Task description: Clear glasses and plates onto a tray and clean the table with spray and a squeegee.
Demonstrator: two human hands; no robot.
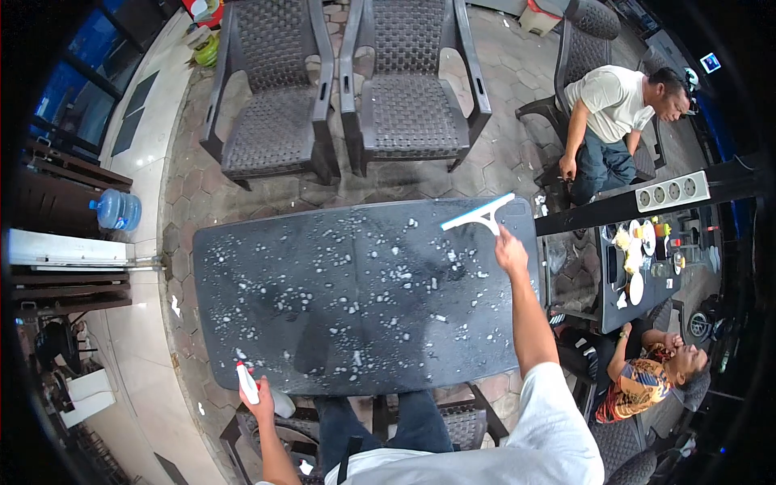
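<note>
A dark folding table (376, 285) lies before me, its top spattered with white foam blobs and wet patches. My right hand (512, 251) grips the handle of a white squeegee (485, 219) with a blue edge. That blade is at the table's far right corner; whether it touches the surface I cannot tell. In my left hand (262, 403) is a white spray bottle (248, 385) with a red nozzle tip, held at the near left corner. Its translucent body (283, 404) shows partly behind the hand.
Two woven plastic armchairs (267, 121) (418, 115) stand beyond the table. To the right, a person (612, 115) sits near a beam with a socket strip (673, 193). Another person (636, 382) sits by a second table (630, 312) holding dishes. A water jug (118, 210) stands left.
</note>
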